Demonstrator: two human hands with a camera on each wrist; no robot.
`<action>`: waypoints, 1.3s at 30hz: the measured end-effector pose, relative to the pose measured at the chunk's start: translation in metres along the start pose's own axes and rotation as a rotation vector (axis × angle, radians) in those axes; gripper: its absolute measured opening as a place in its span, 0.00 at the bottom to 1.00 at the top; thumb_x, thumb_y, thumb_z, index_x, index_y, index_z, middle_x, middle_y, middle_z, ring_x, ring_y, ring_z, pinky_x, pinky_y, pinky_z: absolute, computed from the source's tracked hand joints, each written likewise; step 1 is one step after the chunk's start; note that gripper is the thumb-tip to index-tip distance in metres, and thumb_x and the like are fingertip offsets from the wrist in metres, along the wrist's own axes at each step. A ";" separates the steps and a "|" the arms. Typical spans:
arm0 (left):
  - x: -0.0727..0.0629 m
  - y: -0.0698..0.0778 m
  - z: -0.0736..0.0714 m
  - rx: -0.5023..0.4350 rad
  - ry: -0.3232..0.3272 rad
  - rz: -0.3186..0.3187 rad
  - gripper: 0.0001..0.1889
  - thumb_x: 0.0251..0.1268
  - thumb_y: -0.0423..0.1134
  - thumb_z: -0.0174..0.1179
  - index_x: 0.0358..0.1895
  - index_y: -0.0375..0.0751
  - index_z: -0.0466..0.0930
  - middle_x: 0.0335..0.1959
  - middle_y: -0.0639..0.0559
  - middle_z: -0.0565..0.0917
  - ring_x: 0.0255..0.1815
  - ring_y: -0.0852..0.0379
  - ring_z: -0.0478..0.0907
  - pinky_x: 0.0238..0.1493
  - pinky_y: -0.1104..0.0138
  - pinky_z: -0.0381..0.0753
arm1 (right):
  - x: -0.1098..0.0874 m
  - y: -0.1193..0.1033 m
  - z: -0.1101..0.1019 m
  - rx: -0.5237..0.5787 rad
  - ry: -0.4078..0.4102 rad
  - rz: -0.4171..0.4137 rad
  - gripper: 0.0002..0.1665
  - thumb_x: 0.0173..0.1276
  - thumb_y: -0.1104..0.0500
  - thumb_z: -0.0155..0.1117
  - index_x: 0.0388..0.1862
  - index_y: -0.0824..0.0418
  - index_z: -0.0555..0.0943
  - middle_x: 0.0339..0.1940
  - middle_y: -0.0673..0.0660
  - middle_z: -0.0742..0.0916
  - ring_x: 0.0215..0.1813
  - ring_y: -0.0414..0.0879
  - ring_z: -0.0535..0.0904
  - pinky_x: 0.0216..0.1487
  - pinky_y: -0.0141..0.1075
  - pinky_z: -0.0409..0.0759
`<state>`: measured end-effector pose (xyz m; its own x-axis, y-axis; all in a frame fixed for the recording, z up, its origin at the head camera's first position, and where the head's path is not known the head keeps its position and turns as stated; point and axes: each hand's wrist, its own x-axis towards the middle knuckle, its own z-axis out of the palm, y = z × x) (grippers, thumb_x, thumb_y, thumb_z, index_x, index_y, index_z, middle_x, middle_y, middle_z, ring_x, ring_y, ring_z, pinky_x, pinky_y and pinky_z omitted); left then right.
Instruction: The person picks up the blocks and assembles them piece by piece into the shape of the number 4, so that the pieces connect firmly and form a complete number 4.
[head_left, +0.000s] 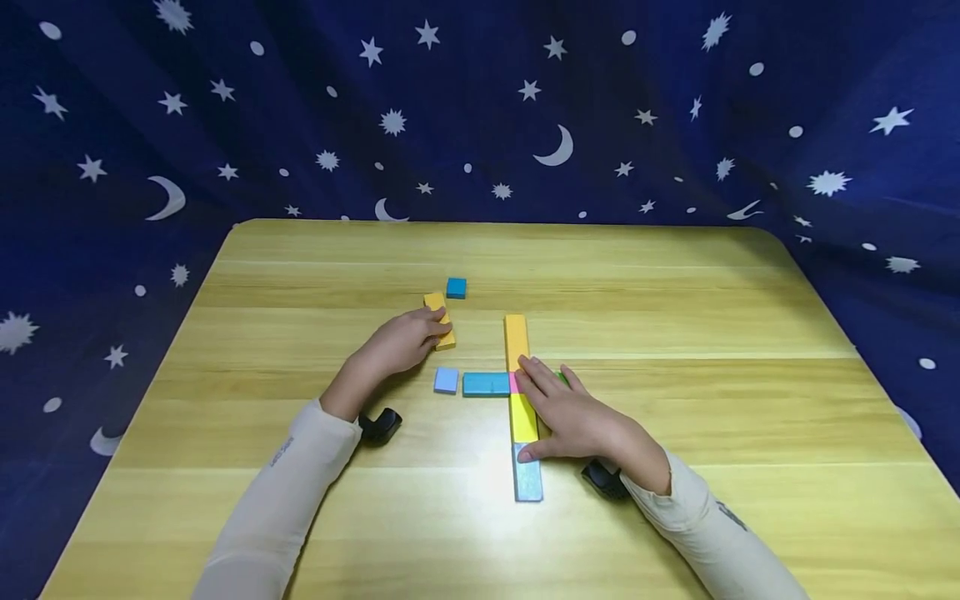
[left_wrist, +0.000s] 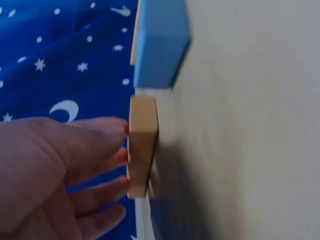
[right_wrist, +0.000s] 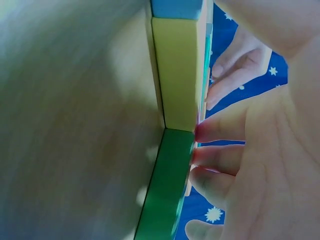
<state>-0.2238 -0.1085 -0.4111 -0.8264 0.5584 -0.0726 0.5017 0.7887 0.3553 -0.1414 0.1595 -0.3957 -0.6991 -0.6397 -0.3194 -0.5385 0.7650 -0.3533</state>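
My left hand (head_left: 405, 340) touches the top of a loose orange block (head_left: 447, 341) with its fingertips, the block lying at a slant on the table. Blocks laid end to end form a cross. An orange block (head_left: 516, 337) is at its top, a pink piece (head_left: 513, 382) at the centre, then a yellow block (head_left: 522, 421) and a light blue block (head_left: 528, 483) below. A blue block (head_left: 486, 384) makes the left arm, a green block (right_wrist: 165, 185) the right. Spread over the cross, my right hand (head_left: 577, 417) rests its fingertips near the centre, partly hiding the pink and green pieces.
A small blue square block (head_left: 456, 287) lies beyond the loose orange block. A periwinkle square block (head_left: 446, 381) sits left of the cross, slightly apart from it. Behind the wooden table (head_left: 675, 292) hangs a dark blue starry cloth (head_left: 480, 108).
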 end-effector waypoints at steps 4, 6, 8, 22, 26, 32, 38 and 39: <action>-0.005 0.002 0.005 -0.029 0.011 0.085 0.16 0.67 0.31 0.48 0.56 0.39 0.75 0.64 0.43 0.68 0.66 0.43 0.63 0.64 0.54 0.64 | 0.001 0.001 0.001 -0.003 0.001 0.000 0.63 0.50 0.33 0.63 0.72 0.68 0.47 0.74 0.64 0.46 0.75 0.57 0.38 0.69 0.59 0.40; -0.006 0.003 0.006 -0.043 0.015 0.104 0.16 0.67 0.30 0.48 0.56 0.39 0.75 0.64 0.44 0.68 0.66 0.43 0.62 0.64 0.54 0.64 | 0.001 0.002 0.001 -0.003 0.001 -0.001 0.63 0.50 0.33 0.62 0.72 0.68 0.47 0.74 0.63 0.46 0.75 0.57 0.38 0.69 0.59 0.40; -0.007 0.003 0.007 -0.052 0.020 0.123 0.16 0.67 0.30 0.48 0.55 0.39 0.76 0.64 0.44 0.69 0.66 0.44 0.62 0.64 0.54 0.64 | 0.002 0.002 0.001 -0.003 0.000 -0.004 0.63 0.50 0.33 0.62 0.72 0.68 0.47 0.74 0.63 0.46 0.75 0.57 0.38 0.69 0.60 0.40; -0.006 0.006 0.008 -0.067 -0.017 0.121 0.19 0.69 0.34 0.46 0.61 0.38 0.69 0.61 0.47 0.73 0.67 0.47 0.61 0.64 0.56 0.64 | 0.002 0.002 0.002 -0.002 0.002 -0.008 0.63 0.50 0.33 0.62 0.71 0.68 0.47 0.74 0.64 0.46 0.75 0.57 0.39 0.68 0.60 0.41; -0.007 0.005 0.007 -0.065 -0.035 0.133 0.17 0.70 0.35 0.45 0.58 0.42 0.74 0.64 0.48 0.68 0.68 0.47 0.60 0.65 0.56 0.62 | 0.002 0.002 0.001 0.004 0.004 -0.005 0.63 0.49 0.33 0.63 0.71 0.68 0.47 0.74 0.64 0.46 0.75 0.57 0.39 0.69 0.60 0.40; -0.007 0.004 0.006 -0.067 -0.046 0.160 0.17 0.69 0.33 0.45 0.58 0.42 0.74 0.65 0.48 0.67 0.69 0.47 0.59 0.66 0.56 0.61 | 0.002 0.002 0.002 0.003 0.007 -0.006 0.63 0.50 0.34 0.63 0.71 0.68 0.48 0.74 0.64 0.47 0.75 0.58 0.38 0.69 0.59 0.40; -0.007 0.002 0.005 -0.065 -0.062 0.171 0.17 0.70 0.34 0.44 0.59 0.42 0.72 0.66 0.49 0.66 0.69 0.47 0.59 0.66 0.56 0.61 | 0.002 0.001 0.002 -0.001 0.012 -0.005 0.63 0.49 0.34 0.64 0.71 0.68 0.48 0.74 0.64 0.47 0.74 0.59 0.39 0.69 0.59 0.40; -0.007 0.002 0.005 -0.065 -0.064 0.173 0.18 0.70 0.33 0.45 0.60 0.42 0.72 0.66 0.49 0.66 0.69 0.47 0.58 0.66 0.57 0.61 | 0.003 0.001 0.002 -0.001 0.013 -0.004 0.63 0.49 0.34 0.64 0.71 0.68 0.48 0.74 0.64 0.47 0.74 0.59 0.39 0.69 0.59 0.40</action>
<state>-0.2155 -0.1095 -0.4143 -0.7104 0.7009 -0.0635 0.6155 0.6625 0.4269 -0.1430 0.1587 -0.3986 -0.7028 -0.6420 -0.3063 -0.5419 0.7622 -0.3541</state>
